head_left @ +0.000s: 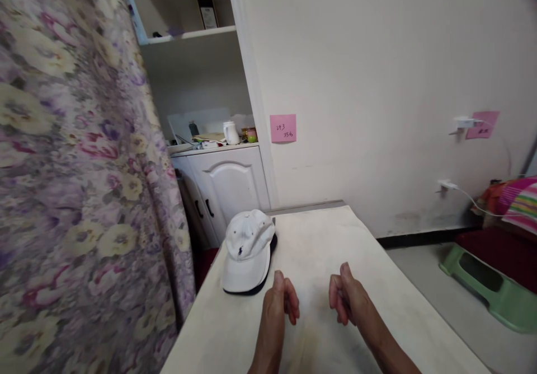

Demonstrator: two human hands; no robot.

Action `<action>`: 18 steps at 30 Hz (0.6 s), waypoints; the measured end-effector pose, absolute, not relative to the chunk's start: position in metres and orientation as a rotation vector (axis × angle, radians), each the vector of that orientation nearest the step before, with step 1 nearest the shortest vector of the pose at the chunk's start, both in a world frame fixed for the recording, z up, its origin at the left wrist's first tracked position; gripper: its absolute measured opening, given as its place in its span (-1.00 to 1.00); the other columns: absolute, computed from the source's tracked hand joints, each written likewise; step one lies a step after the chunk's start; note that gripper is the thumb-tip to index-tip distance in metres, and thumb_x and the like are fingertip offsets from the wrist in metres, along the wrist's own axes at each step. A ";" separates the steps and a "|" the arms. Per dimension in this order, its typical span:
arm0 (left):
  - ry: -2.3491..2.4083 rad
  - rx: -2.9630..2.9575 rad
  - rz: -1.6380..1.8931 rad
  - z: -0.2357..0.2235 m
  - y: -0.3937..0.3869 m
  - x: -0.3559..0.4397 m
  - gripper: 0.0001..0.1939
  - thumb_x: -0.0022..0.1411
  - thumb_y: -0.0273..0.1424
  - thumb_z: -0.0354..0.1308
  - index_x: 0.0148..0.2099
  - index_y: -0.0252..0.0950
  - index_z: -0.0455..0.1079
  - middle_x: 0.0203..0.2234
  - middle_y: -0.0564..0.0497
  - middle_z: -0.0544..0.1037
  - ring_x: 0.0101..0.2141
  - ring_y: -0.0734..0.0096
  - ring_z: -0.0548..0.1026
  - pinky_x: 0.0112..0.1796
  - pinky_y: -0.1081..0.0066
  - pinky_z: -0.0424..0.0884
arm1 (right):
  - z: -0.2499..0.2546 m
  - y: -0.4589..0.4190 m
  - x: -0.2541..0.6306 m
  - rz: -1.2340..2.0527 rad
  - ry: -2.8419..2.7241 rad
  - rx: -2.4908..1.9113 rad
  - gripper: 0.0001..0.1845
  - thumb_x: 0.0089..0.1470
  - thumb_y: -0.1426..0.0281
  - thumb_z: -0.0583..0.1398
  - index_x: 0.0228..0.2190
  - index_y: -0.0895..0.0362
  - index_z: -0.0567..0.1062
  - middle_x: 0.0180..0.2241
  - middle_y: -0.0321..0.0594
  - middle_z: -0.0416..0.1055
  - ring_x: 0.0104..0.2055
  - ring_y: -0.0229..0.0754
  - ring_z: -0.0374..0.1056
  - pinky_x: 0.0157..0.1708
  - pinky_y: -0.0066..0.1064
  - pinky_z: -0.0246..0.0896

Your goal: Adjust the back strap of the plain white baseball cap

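Left hand: I have it low over the near half of the table (335,234) — left hand (283,301), thumb up, fingers loosely curled, the grip part open with nothing in it.
Right hand: right hand (344,295) mirrors it across a gap, thumb up, fingers half folded, loose and holding nothing that I can see.
White cap: here on the table's left side sits the white cap (247,239), brim towards me, small dark emblem on the front, near the left hand but apart from it.
Dark cap: a dark edge peeks out beneath and to the right — looks like a dark cap (273,246), mostly hidden.
Wall: I've got a pink note (283,129) beyond the table.
Left side: flowered curtain (84,167), then a white cupboard (229,186).
Right side: green stool (499,295) on the floor.
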State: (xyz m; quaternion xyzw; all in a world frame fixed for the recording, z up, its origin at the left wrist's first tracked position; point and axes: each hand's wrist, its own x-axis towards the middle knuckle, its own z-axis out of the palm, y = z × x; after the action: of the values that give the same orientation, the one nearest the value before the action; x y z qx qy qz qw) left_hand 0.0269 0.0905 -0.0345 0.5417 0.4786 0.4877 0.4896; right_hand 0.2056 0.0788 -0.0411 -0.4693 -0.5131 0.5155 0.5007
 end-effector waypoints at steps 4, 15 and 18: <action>1.165 1.289 1.133 -0.051 0.087 0.027 -0.32 0.29 0.19 -0.07 -0.59 -0.26 0.32 -0.72 0.05 0.39 -0.64 0.44 0.28 -0.51 0.40 0.15 | -0.058 0.081 0.199 1.219 -1.253 -1.130 -0.23 0.28 -0.16 -0.18 -0.68 0.06 0.37 -0.83 -0.39 0.14 -0.68 -0.21 0.16 -0.48 -0.35 0.10; 1.214 0.776 1.254 -0.142 0.083 -0.031 -0.49 -0.20 -0.01 0.50 -0.42 -0.31 0.46 -0.60 0.05 0.56 -0.66 0.47 0.42 -0.55 0.46 0.33 | -0.182 0.085 0.159 1.060 -1.510 -1.342 -0.46 0.08 -0.15 0.02 -0.63 0.00 0.20 -0.73 -0.37 0.22 -0.60 -0.14 0.23 -0.48 -0.32 0.07; 1.204 0.591 1.402 -0.144 0.088 -0.056 -0.62 0.00 -0.31 0.46 -0.15 -0.31 0.49 -0.33 -0.08 0.68 -0.41 0.32 0.63 -0.26 0.34 0.55 | -0.200 0.085 0.156 0.973 -1.570 -1.388 -0.53 0.08 -0.08 0.04 -0.60 0.00 0.17 -0.66 -0.31 0.31 -0.53 -0.08 0.29 -0.44 -0.30 0.05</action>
State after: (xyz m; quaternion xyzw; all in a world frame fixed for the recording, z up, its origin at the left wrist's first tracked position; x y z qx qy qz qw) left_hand -0.0556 0.0884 -0.1441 0.2515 0.5120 0.5960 0.5651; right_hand 0.1564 0.0849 -0.2003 -0.5496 -0.6217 0.3853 0.4038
